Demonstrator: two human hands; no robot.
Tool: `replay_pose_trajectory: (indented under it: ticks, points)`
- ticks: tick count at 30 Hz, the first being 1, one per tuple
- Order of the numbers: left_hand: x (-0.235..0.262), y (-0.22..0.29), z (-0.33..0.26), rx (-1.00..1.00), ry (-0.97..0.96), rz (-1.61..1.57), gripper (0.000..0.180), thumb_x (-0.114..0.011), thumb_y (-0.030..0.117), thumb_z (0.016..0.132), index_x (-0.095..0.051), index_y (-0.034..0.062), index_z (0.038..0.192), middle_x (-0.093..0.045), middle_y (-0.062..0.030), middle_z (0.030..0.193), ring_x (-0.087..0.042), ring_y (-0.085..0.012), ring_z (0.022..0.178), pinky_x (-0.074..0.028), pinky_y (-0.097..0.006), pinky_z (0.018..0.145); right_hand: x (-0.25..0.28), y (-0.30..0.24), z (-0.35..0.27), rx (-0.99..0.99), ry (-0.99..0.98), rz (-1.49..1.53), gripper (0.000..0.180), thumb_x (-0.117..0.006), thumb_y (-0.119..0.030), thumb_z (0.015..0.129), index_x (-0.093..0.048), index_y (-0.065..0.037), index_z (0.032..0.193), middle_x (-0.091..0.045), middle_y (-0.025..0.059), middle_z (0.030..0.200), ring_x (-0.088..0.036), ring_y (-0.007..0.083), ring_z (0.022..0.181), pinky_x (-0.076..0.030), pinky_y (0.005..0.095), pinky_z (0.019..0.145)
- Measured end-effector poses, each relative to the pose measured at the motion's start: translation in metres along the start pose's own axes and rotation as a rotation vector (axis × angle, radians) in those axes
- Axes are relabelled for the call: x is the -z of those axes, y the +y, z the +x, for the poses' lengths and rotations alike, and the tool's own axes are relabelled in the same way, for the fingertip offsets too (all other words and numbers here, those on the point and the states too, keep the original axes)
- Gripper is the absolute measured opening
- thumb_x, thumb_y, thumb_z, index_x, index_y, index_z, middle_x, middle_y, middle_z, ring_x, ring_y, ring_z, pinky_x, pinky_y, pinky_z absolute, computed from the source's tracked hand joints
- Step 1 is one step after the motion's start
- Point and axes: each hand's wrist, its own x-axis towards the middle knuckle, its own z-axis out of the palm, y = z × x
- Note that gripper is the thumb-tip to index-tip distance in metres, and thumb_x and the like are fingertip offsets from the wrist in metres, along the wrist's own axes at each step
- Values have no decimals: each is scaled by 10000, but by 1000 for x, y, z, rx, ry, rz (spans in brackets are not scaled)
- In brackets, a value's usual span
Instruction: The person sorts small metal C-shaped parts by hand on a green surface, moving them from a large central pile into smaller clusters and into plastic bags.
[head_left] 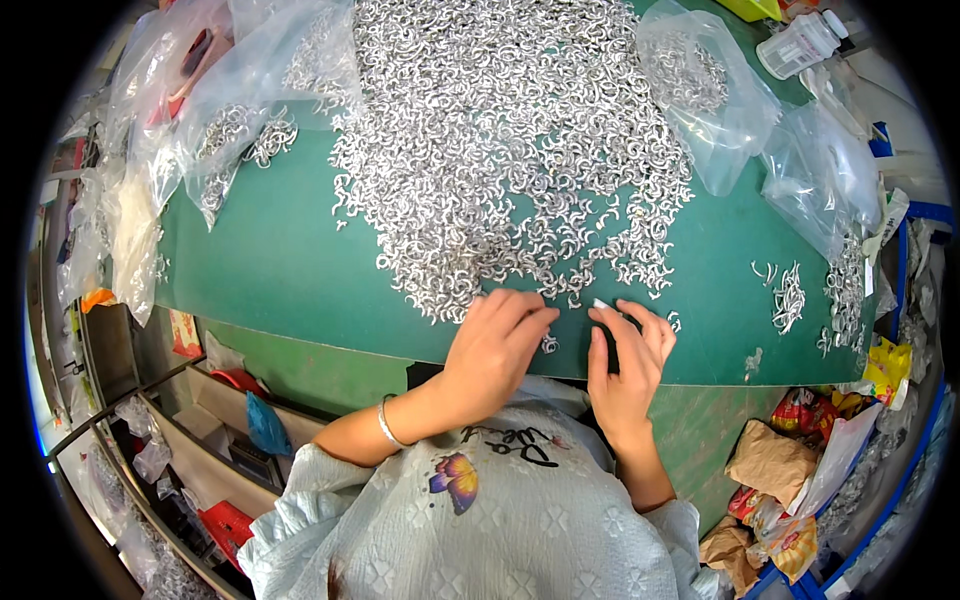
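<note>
Silvery pieces [520, 90] strew a green tabletop [280, 250] beside bags [770, 461].

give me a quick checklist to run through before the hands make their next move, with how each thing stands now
1. Left hand at the near edge of the pile of curved silver pieces: ok.
2. Right hand free of any piece: cannot tell; its fingers are bent and the grip is unclear.
3. Bracelet clear of the pieces: ok, it sits on the left wrist, short of the pile.
4. All loose pieces in one pile: not ok, a separate small heap lies to the right on the green table.
5. Clear bag at upper right out of the hands' way: ok, well beyond both.
</note>
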Motion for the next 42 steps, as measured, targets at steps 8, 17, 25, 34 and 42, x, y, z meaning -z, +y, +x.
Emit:
replay_pose_trajectory:
  ticks: [8,17,25,34,42]
  points:
    - [-3,0,13,10,0,51,378,-625,-48,734,-654,10,1107,-589,-81,1054,-548,-246,915,-381,-366,790,-4,-7,-5,-5,-67,16,214,-645,-4,828,-662,-28,1040,-702,60,957,-602,275,1057,-336,473,974]
    - [-11,3,3,-37,-82,27,363,-652,-39,701,-650,17,1060,-570,-95,1102,-532,-270,983,-376,-377,790,-6,3,8,-15,0,111,263,-638,-6,834,-618,-4,1096,-713,63,1025,-568,280,1022,-337,431,952]
    - [-6,0,2,-5,-15,-74,310,-669,-35,767,-649,8,1073,-584,-83,1039,-551,-244,905,-365,-361,759,0,10,4,17,10,-52,286,-638,-20,839,-616,-7,1124,-700,34,992,-566,262,1026,-336,475,965]
    - [-9,4,4,59,29,-7,336,-671,-13,795,-642,9,1129,-577,-78,1038,-536,-234,895,-359,-368,775,4,8,-1,-5,-5,-42,302,-646,-16,830,-613,2,1130,-726,30,944,-578,275,1052,-327,465,980]
    - [-13,4,12,19,-59,114,483,-635,-31,716,-627,31,1195,-524,-81,1096,-484,-261,973,-347,-388,802,9,0,-13,-39,-77,27,225,-640,1,819,-668,-25,1041,-710,30,1003,-605,270,1045,-329,471,992]
